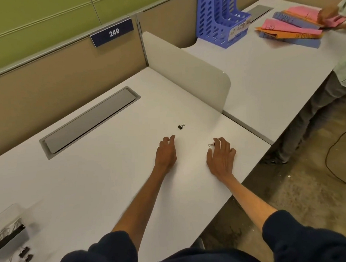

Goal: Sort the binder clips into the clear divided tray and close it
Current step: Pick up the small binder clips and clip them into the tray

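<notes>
centrally, binder clip [181, 126] on white desk [90, 185]

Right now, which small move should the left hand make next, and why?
Probably reach the left hand slightly forward and pinch the black binder clip: it lies loose on the desk just ahead of that hand, while the right hand is busy at another clip.

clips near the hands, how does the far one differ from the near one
The far clip lies free, black body showing, ahead of the left hand; the near clip sits at the fingers of the right hand, only its wire handle showing. Both are on the desk.
</notes>
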The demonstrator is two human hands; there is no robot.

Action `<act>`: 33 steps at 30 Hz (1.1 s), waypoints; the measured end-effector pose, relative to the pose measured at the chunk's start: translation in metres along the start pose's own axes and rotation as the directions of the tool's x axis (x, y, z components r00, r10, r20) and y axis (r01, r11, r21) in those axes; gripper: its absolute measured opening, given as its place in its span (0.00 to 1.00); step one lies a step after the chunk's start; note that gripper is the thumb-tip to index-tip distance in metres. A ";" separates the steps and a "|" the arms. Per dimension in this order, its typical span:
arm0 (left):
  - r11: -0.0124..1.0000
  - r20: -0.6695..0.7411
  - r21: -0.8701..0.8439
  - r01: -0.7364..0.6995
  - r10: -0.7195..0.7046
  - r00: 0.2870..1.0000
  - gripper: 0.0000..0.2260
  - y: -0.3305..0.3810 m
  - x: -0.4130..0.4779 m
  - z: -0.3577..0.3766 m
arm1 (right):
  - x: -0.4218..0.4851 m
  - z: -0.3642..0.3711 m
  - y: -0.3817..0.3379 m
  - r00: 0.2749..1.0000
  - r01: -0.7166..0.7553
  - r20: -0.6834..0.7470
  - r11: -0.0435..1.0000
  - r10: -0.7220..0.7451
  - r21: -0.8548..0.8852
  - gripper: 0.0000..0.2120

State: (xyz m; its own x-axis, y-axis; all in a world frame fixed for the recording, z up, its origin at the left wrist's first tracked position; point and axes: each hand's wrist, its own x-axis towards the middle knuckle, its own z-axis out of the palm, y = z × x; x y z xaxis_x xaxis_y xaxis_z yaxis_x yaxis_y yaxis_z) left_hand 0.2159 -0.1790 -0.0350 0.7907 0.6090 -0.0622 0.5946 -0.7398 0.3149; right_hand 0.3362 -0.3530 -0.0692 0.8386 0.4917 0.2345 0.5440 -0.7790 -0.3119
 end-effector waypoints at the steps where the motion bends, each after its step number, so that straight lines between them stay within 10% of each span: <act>1: 1.000 0.004 -0.012 0.003 -0.003 1.000 0.26 0.003 0.006 -0.002 | 0.003 0.001 -0.001 1.000 -0.019 0.000 1.000 0.019 -0.012 0.18; 17: 0.992 -0.012 -0.005 -0.124 0.124 0.992 0.32 0.002 0.087 -0.002 | 0.060 0.012 -0.003 0.973 0.124 0.145 0.936 -0.179 0.329 0.11; 26: 0.989 -0.060 -0.012 -0.147 0.146 0.987 0.07 0.002 0.086 0.001 | 0.070 0.024 0.001 0.969 0.165 0.106 0.899 -0.225 0.405 0.10; 33: 0.975 -0.073 -0.031 -0.219 0.216 0.974 0.09 0.011 0.058 0.010 | 0.071 0.027 0.002 0.963 0.199 0.096 0.906 -0.252 0.374 0.11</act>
State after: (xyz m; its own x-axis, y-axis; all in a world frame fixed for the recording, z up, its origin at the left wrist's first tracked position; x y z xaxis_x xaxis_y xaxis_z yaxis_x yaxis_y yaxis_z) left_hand 0.2694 -0.1550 -0.0446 0.8877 0.4539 0.0769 0.4023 -0.8461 0.3498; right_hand 0.3973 -0.3095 -0.0783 0.6734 0.7071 0.2157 0.6710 -0.4622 -0.5797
